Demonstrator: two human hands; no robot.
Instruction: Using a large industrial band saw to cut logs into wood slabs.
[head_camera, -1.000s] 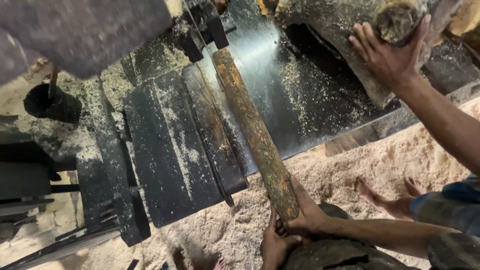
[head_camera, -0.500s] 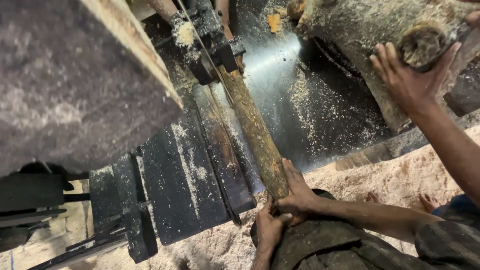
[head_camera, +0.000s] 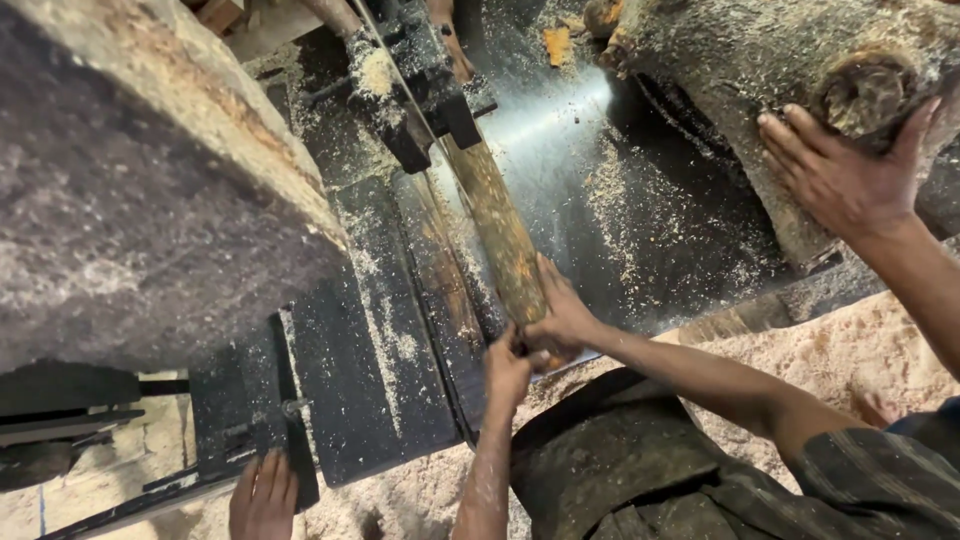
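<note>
Overhead at a sawmill bench, seen from the head camera.
Up at the right, the person's right hand (head_camera: 835, 175) lies spread, palm pressed flat against the knotty end of a big log (head_camera: 700, 70) on the dark saw table (head_camera: 370, 380). The left hand (head_camera: 262, 495), fingers straight and together, rests on the table's near edge at the bottom left, gripping nothing. Between them, a co-worker's two hands (head_camera: 565, 320) clasp the near end of a thin pole (head_camera: 500, 230) lying along the table. Sawdust (head_camera: 830, 340) covers the floor, and a heavy timber (head_camera: 150, 200) fills the left.
</note>
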